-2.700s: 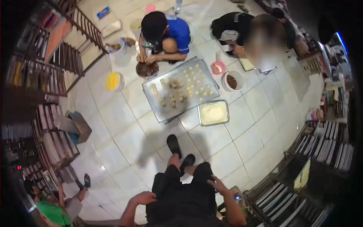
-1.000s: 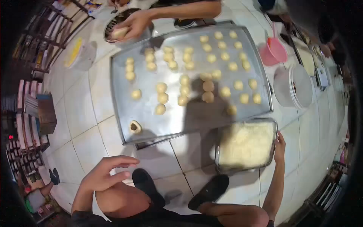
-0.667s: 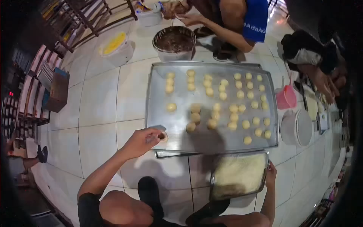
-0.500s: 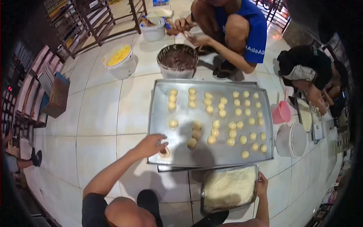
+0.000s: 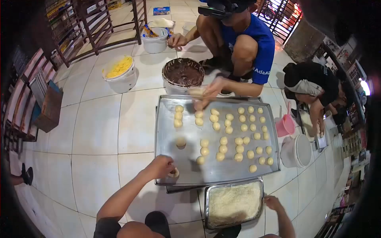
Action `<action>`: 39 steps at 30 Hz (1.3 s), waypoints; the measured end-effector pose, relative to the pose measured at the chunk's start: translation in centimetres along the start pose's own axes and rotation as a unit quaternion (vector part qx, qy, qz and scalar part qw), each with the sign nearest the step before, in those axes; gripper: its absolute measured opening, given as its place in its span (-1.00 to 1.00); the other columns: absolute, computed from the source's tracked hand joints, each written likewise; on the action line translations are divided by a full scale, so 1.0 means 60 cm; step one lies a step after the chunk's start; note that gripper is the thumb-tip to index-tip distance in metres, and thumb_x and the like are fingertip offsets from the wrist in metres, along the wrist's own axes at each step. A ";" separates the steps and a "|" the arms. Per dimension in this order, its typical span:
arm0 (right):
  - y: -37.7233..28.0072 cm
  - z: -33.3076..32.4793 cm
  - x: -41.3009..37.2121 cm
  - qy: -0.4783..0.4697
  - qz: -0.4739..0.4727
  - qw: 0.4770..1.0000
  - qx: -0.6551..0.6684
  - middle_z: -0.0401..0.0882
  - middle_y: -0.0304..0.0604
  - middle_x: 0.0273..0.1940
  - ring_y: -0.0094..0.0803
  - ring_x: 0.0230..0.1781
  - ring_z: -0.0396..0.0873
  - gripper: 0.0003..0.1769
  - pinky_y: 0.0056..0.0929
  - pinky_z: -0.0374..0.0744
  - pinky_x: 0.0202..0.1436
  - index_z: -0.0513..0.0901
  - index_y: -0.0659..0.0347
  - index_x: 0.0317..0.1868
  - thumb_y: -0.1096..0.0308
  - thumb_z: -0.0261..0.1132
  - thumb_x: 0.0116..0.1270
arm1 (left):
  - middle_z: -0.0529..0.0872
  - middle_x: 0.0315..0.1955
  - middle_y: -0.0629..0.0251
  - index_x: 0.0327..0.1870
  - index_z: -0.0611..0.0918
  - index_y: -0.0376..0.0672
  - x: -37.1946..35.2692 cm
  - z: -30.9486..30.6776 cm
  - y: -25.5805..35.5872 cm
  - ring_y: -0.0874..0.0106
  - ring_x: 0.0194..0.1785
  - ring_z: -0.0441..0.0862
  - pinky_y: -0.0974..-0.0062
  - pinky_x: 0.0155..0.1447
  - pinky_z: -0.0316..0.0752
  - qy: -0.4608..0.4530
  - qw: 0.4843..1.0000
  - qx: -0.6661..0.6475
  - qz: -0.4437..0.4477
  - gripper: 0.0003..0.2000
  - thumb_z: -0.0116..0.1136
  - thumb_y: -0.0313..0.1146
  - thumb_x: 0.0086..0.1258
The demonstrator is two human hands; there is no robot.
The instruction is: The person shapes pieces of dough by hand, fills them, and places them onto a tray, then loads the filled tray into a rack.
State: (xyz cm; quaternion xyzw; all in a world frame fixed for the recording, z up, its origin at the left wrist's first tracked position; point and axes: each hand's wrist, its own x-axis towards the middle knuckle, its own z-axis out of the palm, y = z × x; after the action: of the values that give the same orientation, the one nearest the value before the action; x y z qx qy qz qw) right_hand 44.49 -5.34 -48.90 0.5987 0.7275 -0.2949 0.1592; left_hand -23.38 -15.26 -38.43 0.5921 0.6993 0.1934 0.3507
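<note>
My left hand [image 5: 160, 167] is at the near left corner of a large metal tray [image 5: 168, 148], its fingers curled against a small flattened piece of dough [image 5: 174, 173]. Rows of round, pale dough balls [image 5: 223, 149] sit across the tray, several of them touching one another. Below it is a smaller baking pan [image 5: 207, 210] holding pale, floury powder [image 5: 235, 203]. My right hand [image 5: 274, 203] has its bent fingertips at this pan's right rim; how firmly they grip is hard to see.
Across the tray a person in a blue shirt [image 5: 260, 43] squats, one blurred hand [image 5: 214, 88] over its far edge. Beyond stand a bucket of dark brown paste [image 5: 183, 75] and one of yellow filling [image 5: 120, 69]. A pink dipper [image 5: 285, 126] and white bucket [image 5: 297, 152] are right.
The small pan has shifted slightly toward the large tray. The squatting person's one hand has moved down over the tray's far edge. My left hand stays at the flattened dough.
</note>
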 end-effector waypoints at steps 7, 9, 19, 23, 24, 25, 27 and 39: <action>-0.038 -0.036 0.015 -0.024 -0.018 0.999 0.044 0.80 -0.06 -0.16 -0.14 -0.15 0.71 -0.55 -0.28 0.66 -0.03 0.74 0.21 0.08 0.03 0.24 0.42 | 0.71 -0.45 -0.04 -0.39 0.68 -0.37 0.011 0.028 -0.021 0.02 -0.39 0.59 0.13 -0.17 0.53 0.048 0.998 0.036 0.028 -0.76 0.19 -0.33 0.36; -0.042 -0.027 0.025 -0.016 0.012 0.995 0.094 0.79 -0.05 -0.18 -0.16 -0.18 0.70 -0.56 -0.29 0.66 -0.06 0.73 0.22 0.07 0.06 0.24 0.42 | 0.70 -0.45 -0.04 -0.38 0.68 -0.37 0.013 0.026 -0.018 0.03 -0.40 0.58 0.15 -0.18 0.52 0.073 0.996 0.053 0.025 -0.76 0.19 -0.33 0.36; -0.050 0.003 0.063 -0.006 0.165 0.929 0.332 0.73 0.03 -0.28 -0.22 -0.35 0.65 -0.64 -0.33 0.69 -0.20 0.69 0.25 0.03 0.18 0.22 0.42 | 0.68 -0.51 0.18 -0.33 0.72 -0.33 0.035 0.029 -0.026 0.25 -0.48 0.52 0.35 -0.26 0.48 0.014 0.999 -0.020 -0.029 -0.83 0.21 -0.39 0.36; -0.074 -0.002 0.050 0.037 0.125 0.945 0.301 0.67 0.00 -0.32 -0.26 -0.47 0.58 -0.73 -0.31 0.70 -0.30 0.64 0.29 -0.04 0.26 0.23 0.42 | 0.67 -0.46 0.12 -0.35 0.71 -0.31 0.047 0.022 -0.037 0.16 -0.43 0.54 0.27 -0.22 0.49 0.021 0.998 0.002 0.058 -0.85 0.23 -0.40 0.35; -0.080 0.000 0.048 0.050 0.112 0.949 0.290 0.66 -0.01 -0.33 -0.27 -0.52 0.55 -0.76 -0.31 0.70 -0.34 0.62 0.30 -0.07 0.28 0.24 0.42 | 0.67 -0.45 0.10 -0.36 0.71 -0.30 0.050 0.021 -0.037 0.14 -0.42 0.55 0.25 -0.21 0.50 0.023 0.996 0.009 0.086 -0.85 0.23 -0.40 0.35; -0.083 0.007 0.049 0.049 0.112 0.949 0.289 0.66 -0.01 -0.33 -0.27 -0.52 0.55 -0.76 -0.31 0.70 -0.34 0.62 0.30 -0.07 0.28 0.24 0.42 | 0.67 -0.45 0.10 -0.36 0.71 -0.30 0.048 0.021 -0.034 0.14 -0.42 0.55 0.25 -0.21 0.50 0.023 0.996 0.008 0.085 -0.85 0.23 -0.40 0.35; -0.084 0.029 0.042 0.078 0.055 0.957 0.274 0.67 -0.06 -0.38 -0.31 -0.50 0.56 -0.77 -0.34 0.62 -0.38 0.65 0.30 -0.09 0.30 0.24 0.41 | 0.66 -0.44 0.14 -0.34 0.70 -0.30 0.039 0.019 -0.027 0.18 -0.42 0.53 0.30 -0.21 0.49 -0.008 0.998 -0.023 0.052 -0.90 0.23 -0.45 0.34; -0.120 0.106 0.012 0.021 0.021 0.979 0.200 0.70 -0.07 -0.30 -0.30 -0.36 0.61 -0.74 -0.33 0.62 -0.21 0.67 0.28 -0.04 0.34 0.22 0.35 | 0.79 -0.23 0.37 -0.11 0.76 -0.28 -0.024 0.068 -0.082 0.44 -0.31 0.58 0.52 -0.13 0.49 0.023 0.980 -0.198 -0.001 -0.84 0.23 -0.59 0.35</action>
State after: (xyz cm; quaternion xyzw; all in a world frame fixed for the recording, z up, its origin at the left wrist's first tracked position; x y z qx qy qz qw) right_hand 36.59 -9.50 -52.53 0.6399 0.6439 -0.4186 0.0275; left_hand -23.78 -18.37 -44.22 0.5057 0.6556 0.3413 0.4450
